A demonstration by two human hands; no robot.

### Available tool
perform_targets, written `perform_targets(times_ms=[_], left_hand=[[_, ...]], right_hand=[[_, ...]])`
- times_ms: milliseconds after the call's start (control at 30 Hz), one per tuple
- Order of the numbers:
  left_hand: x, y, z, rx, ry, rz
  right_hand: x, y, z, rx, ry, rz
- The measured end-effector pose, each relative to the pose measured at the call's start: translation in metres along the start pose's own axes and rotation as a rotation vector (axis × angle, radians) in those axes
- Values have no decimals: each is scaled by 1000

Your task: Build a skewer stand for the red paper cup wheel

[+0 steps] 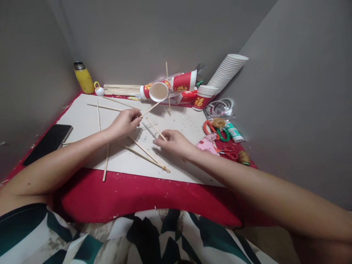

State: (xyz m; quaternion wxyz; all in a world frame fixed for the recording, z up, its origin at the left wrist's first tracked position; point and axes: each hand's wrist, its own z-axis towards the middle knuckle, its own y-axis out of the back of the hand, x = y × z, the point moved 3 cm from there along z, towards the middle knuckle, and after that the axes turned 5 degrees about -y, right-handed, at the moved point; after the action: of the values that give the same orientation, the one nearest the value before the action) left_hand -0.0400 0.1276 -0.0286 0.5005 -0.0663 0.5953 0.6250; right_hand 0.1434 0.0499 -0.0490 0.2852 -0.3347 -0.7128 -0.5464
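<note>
Above the white board, my left hand [125, 123] pinches a thin wooden stick [150, 109], which slants up to the right toward a paper cup [159, 91]. Fingers of my right hand [176, 143] close on a second wooden stick [156, 128], its free tip pointing up and left toward my left hand. Beneath my left hand, several joined sticks [144, 149] lie crossed on the board; two meet at a small tied corner [165, 168]. My left hand hides part of this stick frame, so I cannot tell whether the held stick is joined to it.
Red paper cups [184, 81], a bundle of sticks [121, 90] and a yellow bottle [84, 79] line the back. On the right are a stack of cups [227, 73], scissors [210, 129], a glue tube [233, 132] and thread [244, 157]. A phone [48, 143] lies left.
</note>
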Motion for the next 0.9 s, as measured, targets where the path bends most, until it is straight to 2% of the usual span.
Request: perform_targets(times_ms=[100, 233, 433, 567, 733, 900], left_hand=[[1, 0, -1, -14, 120, -117], [3, 1, -6, -37, 247, -228], [5, 2, -16, -55, 336, -331], [5, -1, -19, -1, 377, -342], [9, -6, -18, 83, 445, -261], [13, -7, -15, 92, 433, -133]], right_hand=[[17, -24, 9, -8, 167, -275], [21, -37, 14, 19, 227, -517], [3, -18, 8, 16, 135, -612], [-10, -1, 2, -11, 69, -620], [-24, 13, 0, -43, -19, -553], [-30, 19, -1, -77, -39, -692]])
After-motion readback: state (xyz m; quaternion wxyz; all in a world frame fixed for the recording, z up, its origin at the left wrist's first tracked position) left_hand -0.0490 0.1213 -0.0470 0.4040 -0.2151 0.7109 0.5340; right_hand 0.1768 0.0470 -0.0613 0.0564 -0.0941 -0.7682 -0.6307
